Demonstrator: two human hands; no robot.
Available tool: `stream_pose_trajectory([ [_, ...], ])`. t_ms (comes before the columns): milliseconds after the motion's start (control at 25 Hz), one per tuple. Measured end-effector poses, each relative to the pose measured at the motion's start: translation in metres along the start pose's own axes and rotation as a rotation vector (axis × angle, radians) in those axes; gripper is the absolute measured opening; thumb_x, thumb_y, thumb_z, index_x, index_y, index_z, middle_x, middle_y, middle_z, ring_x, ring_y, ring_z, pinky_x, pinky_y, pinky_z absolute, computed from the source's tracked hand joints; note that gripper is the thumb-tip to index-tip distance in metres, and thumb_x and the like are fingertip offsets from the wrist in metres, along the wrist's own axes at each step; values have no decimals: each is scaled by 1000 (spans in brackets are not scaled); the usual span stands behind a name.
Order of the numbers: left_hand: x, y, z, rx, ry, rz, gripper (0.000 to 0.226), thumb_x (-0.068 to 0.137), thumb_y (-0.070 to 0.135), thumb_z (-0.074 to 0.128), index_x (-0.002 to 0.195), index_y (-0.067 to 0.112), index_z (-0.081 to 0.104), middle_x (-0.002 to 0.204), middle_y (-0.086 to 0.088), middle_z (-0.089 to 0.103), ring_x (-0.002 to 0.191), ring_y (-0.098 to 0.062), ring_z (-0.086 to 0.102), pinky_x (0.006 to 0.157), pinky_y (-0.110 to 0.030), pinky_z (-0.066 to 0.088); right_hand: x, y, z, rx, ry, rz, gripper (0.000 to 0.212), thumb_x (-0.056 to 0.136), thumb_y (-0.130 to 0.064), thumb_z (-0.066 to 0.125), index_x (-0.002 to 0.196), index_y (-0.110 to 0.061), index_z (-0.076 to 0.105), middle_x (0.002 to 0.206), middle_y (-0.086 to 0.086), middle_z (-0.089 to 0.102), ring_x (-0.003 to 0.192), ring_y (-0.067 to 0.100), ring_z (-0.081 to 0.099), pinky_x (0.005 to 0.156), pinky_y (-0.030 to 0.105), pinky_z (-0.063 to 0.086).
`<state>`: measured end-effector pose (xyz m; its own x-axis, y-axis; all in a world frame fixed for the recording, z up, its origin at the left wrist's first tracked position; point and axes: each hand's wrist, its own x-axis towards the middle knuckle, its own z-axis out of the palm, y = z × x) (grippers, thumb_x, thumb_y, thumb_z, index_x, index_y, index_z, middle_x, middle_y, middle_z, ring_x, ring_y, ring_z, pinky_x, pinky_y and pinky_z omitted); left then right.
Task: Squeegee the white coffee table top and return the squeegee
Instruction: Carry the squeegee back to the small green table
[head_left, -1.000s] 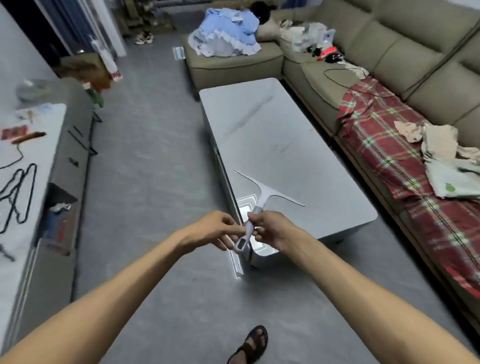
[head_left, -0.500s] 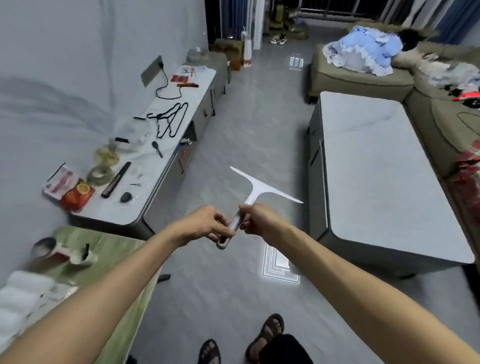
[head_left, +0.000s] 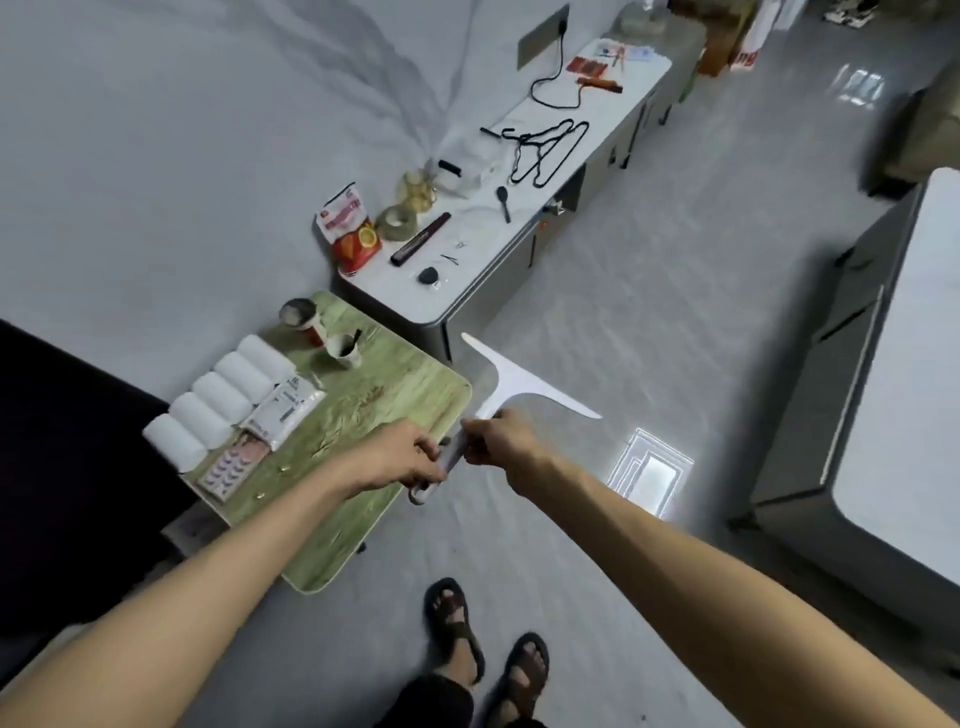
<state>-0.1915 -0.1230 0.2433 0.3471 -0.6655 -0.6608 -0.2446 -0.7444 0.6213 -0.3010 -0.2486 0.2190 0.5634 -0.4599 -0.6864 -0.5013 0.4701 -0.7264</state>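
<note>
A white T-shaped squeegee (head_left: 511, 384) hangs in the air above the grey floor, its blade pointing away from me. My left hand (head_left: 408, 457) grips the lower end of its handle. My right hand (head_left: 498, 436) holds the handle higher up, just below the blade. The white coffee table (head_left: 904, 374) stands at the right edge of the view, well apart from the squeegee. A small green wood-grain table (head_left: 363, 431) sits just left of my hands, under my left forearm.
On the green table lie several white rolls (head_left: 218, 400), a packet (head_left: 285, 410) and two cups (head_left: 343, 351). A long white cabinet (head_left: 519, 208) along the wall carries hangers, a cable and small items. My sandalled feet (head_left: 483, 649) stand on the grey floor below.
The view has swung left, away from the coffee table toward the green table and the wall. Both hands kept hold of the squeegee and carried it left with the turn.
</note>
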Motion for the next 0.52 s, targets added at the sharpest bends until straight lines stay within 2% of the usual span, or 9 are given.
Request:
stream_pose_trajectory([
  [80, 1, -37, -4, 15, 40, -43, 10, 69, 10, 77, 73, 17, 71, 60, 5, 66, 56, -10, 59, 59, -23, 50, 15, 18, 29, -32, 10, 30, 8, 90, 0, 60, 82, 2, 57, 75, 18, 53, 55, 21, 49, 56, 31, 50],
  [160, 10, -82, -14, 13, 62, -66, 10, 70, 14, 77, 73, 20, 70, 60, 7, 65, 56, -8, 57, 60, -23, 45, 37, 37, 67, -56, 13, 64, 10, 90, 0, 60, 82, 1, 54, 73, 16, 53, 54, 21, 49, 58, 33, 49],
  [280, 40, -151, -23, -16, 105, -83, 13, 74, 18, 77, 85, 12, 71, 74, 1, 69, 66, -12, 58, 61, -25, 40, 86, 65, 114, -143, 30, 67, 13, 85, 4, 60, 78, -3, 52, 69, 14, 50, 50, 21, 47, 59, 37, 48],
  [400, 101, -242, -32, -27, 125, -107, 16, 78, 11, 74, 93, 10, 71, 87, -2, 73, 78, -13, 66, 62, -20, 46, 164, 106, 171, -288, 55, 79, 21, 82, 0, 61, 63, -3, 54, 63, 16, 56, 53, 24, 55, 58, 39, 49],
  [480, 151, -306, -39, -14, 148, -127, 12, 81, 10, 72, 90, 16, 69, 86, 2, 71, 75, -12, 66, 59, -18, 49, 226, 141, 211, -338, 79, 84, 15, 82, -4, 63, 67, 1, 60, 64, 15, 62, 55, 25, 60, 56, 37, 52],
  [520, 174, -335, -43, 3, 154, -135, 11, 82, 11, 71, 85, 19, 66, 84, 3, 71, 71, -11, 66, 58, -21, 50, 257, 158, 228, -365, 97, 81, 13, 82, -7, 63, 72, 2, 62, 67, 15, 66, 57, 25, 62, 56, 37, 53],
])
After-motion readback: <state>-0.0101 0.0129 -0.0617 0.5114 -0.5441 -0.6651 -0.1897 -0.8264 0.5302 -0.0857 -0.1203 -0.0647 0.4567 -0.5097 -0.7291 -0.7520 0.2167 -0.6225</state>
